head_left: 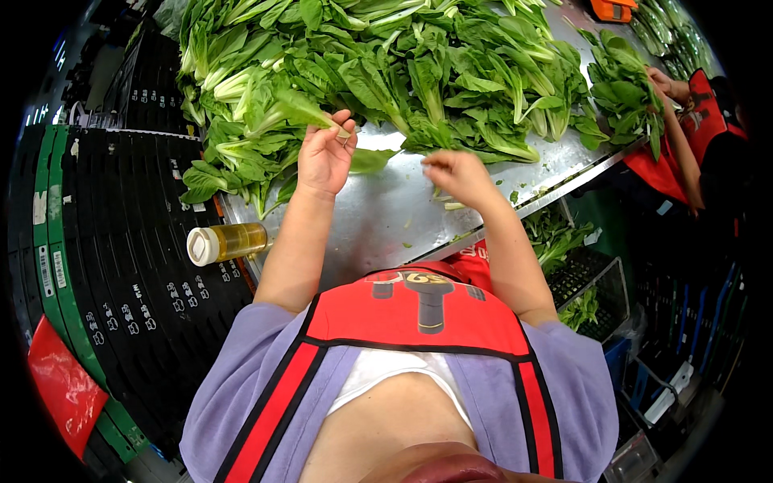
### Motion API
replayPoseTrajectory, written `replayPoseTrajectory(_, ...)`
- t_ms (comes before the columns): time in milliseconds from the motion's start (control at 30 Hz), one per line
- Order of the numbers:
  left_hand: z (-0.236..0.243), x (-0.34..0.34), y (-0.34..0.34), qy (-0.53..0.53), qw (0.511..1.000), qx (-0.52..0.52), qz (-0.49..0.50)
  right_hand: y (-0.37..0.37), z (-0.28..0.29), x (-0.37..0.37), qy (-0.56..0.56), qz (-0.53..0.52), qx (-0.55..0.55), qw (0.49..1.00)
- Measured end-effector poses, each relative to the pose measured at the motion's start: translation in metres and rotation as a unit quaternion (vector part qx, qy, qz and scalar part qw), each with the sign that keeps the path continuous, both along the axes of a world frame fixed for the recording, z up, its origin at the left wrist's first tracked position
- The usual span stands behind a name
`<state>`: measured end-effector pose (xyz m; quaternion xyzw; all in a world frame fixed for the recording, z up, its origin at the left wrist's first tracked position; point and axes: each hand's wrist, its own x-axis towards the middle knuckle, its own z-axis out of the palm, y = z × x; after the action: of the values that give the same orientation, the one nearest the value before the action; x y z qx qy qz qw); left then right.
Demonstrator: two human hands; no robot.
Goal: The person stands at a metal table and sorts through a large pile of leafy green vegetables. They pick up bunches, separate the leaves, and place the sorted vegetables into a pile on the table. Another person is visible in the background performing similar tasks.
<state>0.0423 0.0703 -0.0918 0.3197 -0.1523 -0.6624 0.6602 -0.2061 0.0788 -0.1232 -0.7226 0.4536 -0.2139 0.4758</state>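
My left hand pinches a leafy green stalk in front of the big pile of greens. My right hand hangs over the metal table with curled fingers; whether they hold anything is hidden. A loose leaf lies between the two hands, and small pale stem pieces lie below the right one. A lidded bottle of yellow liquid is left of my left forearm.
A co-worker's hand holds greens at the right. Stacked black crates and a red sheet are on the left. A crate with greens sits below the table's right edge. An orange object is at the back.
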Motion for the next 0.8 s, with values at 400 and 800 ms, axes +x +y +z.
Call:
replayPoseTrajectory(400,-0.016,-0.03,0.008,0.059,0.988,0.049,-0.135,-0.079,-0.038,0.071,0.179,-0.223,-0.197,0.938)
replayPoseTrajectory(800,-0.012,-0.064,0.002,-0.144,0.965,0.037,-0.218,-0.033,0.005,0.048,-0.222,-0.28,-0.102,0.928)
